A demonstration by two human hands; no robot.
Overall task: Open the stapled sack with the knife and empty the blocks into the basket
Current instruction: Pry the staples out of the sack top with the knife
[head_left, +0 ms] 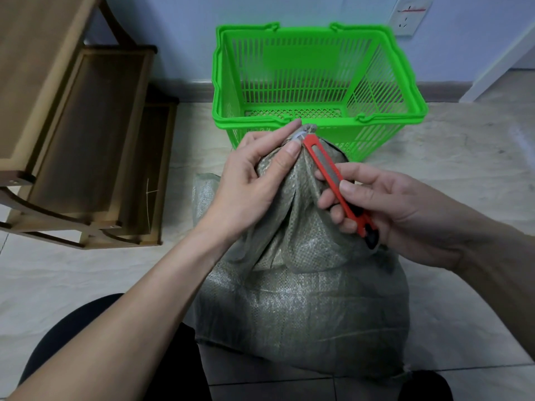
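Note:
A grey-green woven sack (301, 308) stands bulging on the floor between my knees, its neck gathered up and bound by a white tie (298, 136). My left hand (254, 180) pinches the gathered neck just under the tie, thumb and forefinger on either side. My right hand (388, 209) grips a red utility knife (333, 176), whose tip lies against the white tie. The blocks are hidden inside the sack. Just beyond the sack, against the wall, a bright green plastic basket (411, 108) stands with nothing visible in it.
A low wooden shelf unit (84, 134) stands on the left by the wall. A wall socket (409, 14) is above the basket at right. My dark-clad knees (75, 337) flank the sack on the tiled floor.

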